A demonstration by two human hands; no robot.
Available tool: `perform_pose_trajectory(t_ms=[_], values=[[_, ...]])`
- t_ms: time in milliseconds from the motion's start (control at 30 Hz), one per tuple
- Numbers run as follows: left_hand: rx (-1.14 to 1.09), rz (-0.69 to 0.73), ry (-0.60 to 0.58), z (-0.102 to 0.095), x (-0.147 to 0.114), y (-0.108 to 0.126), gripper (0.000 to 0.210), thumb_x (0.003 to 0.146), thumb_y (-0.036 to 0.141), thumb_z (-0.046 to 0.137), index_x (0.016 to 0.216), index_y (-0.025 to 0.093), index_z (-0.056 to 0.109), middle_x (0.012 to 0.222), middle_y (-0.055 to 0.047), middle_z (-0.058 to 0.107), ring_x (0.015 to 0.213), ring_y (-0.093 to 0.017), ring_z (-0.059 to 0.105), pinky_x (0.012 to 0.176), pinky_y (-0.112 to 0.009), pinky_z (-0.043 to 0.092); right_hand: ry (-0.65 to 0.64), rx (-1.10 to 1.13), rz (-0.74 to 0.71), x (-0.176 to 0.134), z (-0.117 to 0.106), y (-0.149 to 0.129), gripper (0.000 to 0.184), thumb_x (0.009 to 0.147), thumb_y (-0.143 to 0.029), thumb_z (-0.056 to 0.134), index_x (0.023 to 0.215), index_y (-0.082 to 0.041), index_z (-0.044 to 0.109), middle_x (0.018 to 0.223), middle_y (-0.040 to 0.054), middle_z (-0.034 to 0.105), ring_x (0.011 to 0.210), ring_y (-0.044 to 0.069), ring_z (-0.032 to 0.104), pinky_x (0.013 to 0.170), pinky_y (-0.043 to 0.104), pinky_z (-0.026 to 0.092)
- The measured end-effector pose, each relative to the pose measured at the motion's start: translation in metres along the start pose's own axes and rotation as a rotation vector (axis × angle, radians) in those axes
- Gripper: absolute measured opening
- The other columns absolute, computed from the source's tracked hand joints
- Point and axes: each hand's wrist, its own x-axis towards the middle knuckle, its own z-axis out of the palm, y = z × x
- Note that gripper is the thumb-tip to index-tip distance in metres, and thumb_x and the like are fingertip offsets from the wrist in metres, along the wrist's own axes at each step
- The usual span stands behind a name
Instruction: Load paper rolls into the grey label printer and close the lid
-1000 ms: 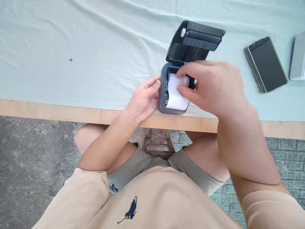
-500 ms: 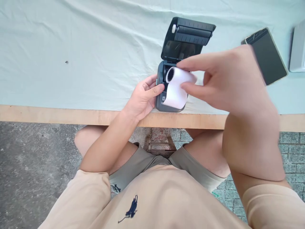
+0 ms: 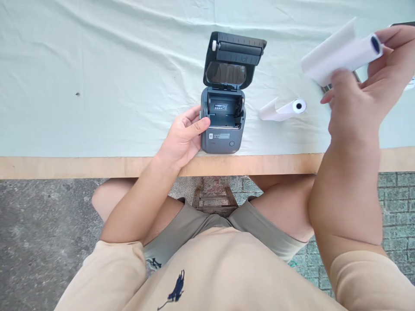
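Observation:
My left hand (image 3: 186, 136) grips the left side of a small dark grey label printer (image 3: 221, 144), thumb on top. The printer rests near the table's front edge with its lid (image 3: 235, 58) raised, baring a roller. No roll sits in its compartment. At the upper right, my right hand (image 3: 372, 77) holds a white paper roll (image 3: 345, 54) with a loose flap of paper. A second, smaller-looking paper roll (image 3: 285, 111) lies on the cloth between the printer and my right hand, its end partly unrolled.
Pale green cloth (image 3: 97, 56) covers the table, with a bare wooden front edge (image 3: 81, 167). Behind my right hand, a phone (image 3: 326, 89) is mostly hidden. A white object (image 3: 410, 84) shows in part at the right edge. A small dark speck (image 3: 77, 93) lies on the left.
My right hand has moved from the printer to the upper right, holding a roll. The printer's compartment has been emptied. Another roll now shows on the cloth beside the printer.

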Motion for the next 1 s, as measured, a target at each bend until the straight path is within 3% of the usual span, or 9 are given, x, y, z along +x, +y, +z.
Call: perform_pose_trajectory(t_ms=[67, 200, 300, 400, 467, 600, 700, 833, 1000], values=[[0.005, 0.006, 0.002, 0.000, 0.000, 0.000, 0.047, 0.075, 0.041, 0.096, 0.113, 0.020, 0.078, 0.136, -0.009, 0.078, 0.137, -0.034, 0.070, 0.103, -0.038, 0.069, 0.126, -0.025, 0.115, -0.006, 0.007, -0.004, 0.036, 0.084, -0.018, 0.066, 0.116, -0.032, 0.055, 0.121, 0.0095, 0.063, 0.109, 0.026, 0.066, 0.044, 0.027, 0.037], [0.017, 0.049, -0.003, 0.000, 0.001, -0.002, 0.042, 0.079, 0.042, 0.093, 0.112, 0.020, 0.079, 0.126, -0.007, 0.081, 0.140, -0.035, 0.068, 0.104, -0.039, 0.069, -0.058, -0.108, 0.346, -0.014, 0.012, -0.011, 0.040, 0.076, -0.017, 0.076, 0.112, -0.029, 0.062, 0.111, 0.0064, 0.070, 0.076, 0.016, 0.062, 0.051, 0.028, 0.044], [0.035, 0.064, -0.001, 0.002, 0.002, -0.003, 0.039, 0.081, 0.044, 0.091, 0.109, 0.020, 0.079, 0.117, -0.007, 0.083, 0.141, -0.037, 0.067, 0.105, -0.040, 0.069, 0.066, -0.012, 0.319, -0.022, 0.004, -0.020, 0.049, 0.071, -0.019, 0.076, 0.116, -0.031, 0.062, 0.113, 0.0066, 0.069, 0.081, 0.018, 0.063, 0.047, 0.028, 0.041], [0.044, 0.065, 0.007, 0.004, 0.002, -0.002, 0.037, 0.081, 0.046, 0.090, 0.106, 0.020, 0.079, 0.116, -0.008, 0.083, 0.145, -0.036, 0.064, 0.110, -0.041, 0.066, 0.120, 0.031, 0.222, -0.031, -0.004, -0.034, 0.022, 0.079, -0.030, 0.072, 0.098, -0.031, 0.061, 0.103, 0.0066, 0.067, 0.078, 0.018, 0.058, 0.045, 0.029, 0.035], [0.045, 0.074, 0.012, 0.005, 0.002, -0.002, 0.036, 0.082, 0.045, 0.090, 0.105, 0.020, 0.079, 0.115, -0.008, 0.083, 0.147, -0.036, 0.063, 0.112, -0.041, 0.065, 0.013, 0.015, 0.195, -0.037, -0.003, -0.041, 0.015, 0.086, -0.040, 0.071, 0.094, -0.031, 0.062, 0.101, 0.0069, 0.067, 0.069, 0.016, 0.053, 0.047, 0.031, 0.036], [0.032, 0.068, 0.017, 0.005, 0.002, -0.002, 0.039, 0.081, 0.043, 0.091, 0.108, 0.017, 0.078, 0.117, -0.010, 0.082, 0.147, -0.037, 0.062, 0.113, -0.040, 0.065, -0.177, -0.046, 0.225, -0.042, 0.011, -0.035, 0.033, 0.083, -0.051, 0.078, 0.106, -0.030, 0.067, 0.108, 0.0099, 0.072, 0.067, 0.015, 0.056, 0.053, 0.034, 0.045], [0.036, 0.073, 0.010, 0.004, 0.002, -0.003, 0.038, 0.081, 0.044, 0.090, 0.108, 0.019, 0.079, 0.115, -0.008, 0.083, 0.146, -0.036, 0.063, 0.109, -0.039, 0.067, -0.172, -0.015, 0.211, -0.040, 0.019, -0.027, 0.034, 0.082, -0.052, 0.080, 0.102, -0.028, 0.069, 0.102, 0.0088, 0.073, 0.059, 0.013, 0.051, 0.055, 0.035, 0.044], [0.017, 0.062, 0.002, 0.003, 0.002, -0.003, 0.037, 0.080, 0.041, 0.091, 0.109, 0.020, 0.080, 0.120, -0.004, 0.083, 0.146, -0.033, 0.064, 0.106, -0.037, 0.069, -0.171, 0.221, 0.104, -0.036, 0.016, -0.046, 0.043, 0.085, -0.066, 0.076, 0.108, -0.030, 0.071, 0.098, 0.0069, 0.074, 0.076, 0.020, 0.065, 0.063, 0.037, 0.050], [0.022, 0.036, 0.003, 0.003, 0.000, -0.002, 0.042, 0.078, 0.041, 0.094, 0.111, 0.020, 0.078, 0.127, -0.005, 0.081, 0.138, -0.033, 0.069, 0.101, -0.039, 0.070, -0.611, 0.633, 0.007, -0.030, 0.024, -0.106, 0.045, 0.094, -0.056, 0.071, 0.132, -0.034, 0.059, 0.105, 0.0022, 0.074, 0.086, 0.020, 0.074, 0.072, 0.037, 0.062]])
